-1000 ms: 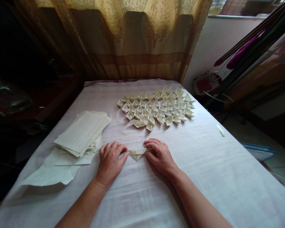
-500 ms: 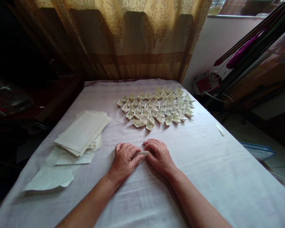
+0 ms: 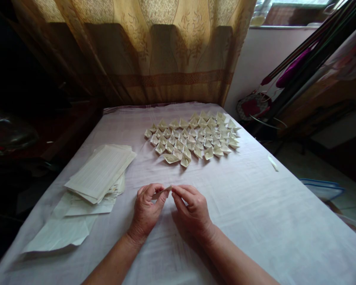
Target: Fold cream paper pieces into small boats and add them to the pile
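A small piece of folded paper (image 3: 159,194) is pinched between the thumb and fingers of my left hand (image 3: 148,204). My right hand (image 3: 194,204) closes its thumb and fingertips on the paper's right corner, so both hands meet over the middle of the table. Much of the paper is hidden by my fingers. Beyond my hands, several folded paper boats (image 3: 192,138) stand close together in rows. To the left lies a stack of printed paper sheets (image 3: 99,170), with a loose pale sheet (image 3: 57,233) sticking out under it.
A light checked cloth (image 3: 243,221) covers the table. Near its right edge lies a small white strip (image 3: 273,163). A patterned curtain (image 3: 142,59) hangs behind the far edge. On the right are a purple item (image 3: 293,69) and a blue-edged clear container (image 3: 322,189).
Both hands have risen slightly off the cloth, with the folded paper now tilted up between them. My right fingers have moved onto its corner. The camera view has shifted a little.
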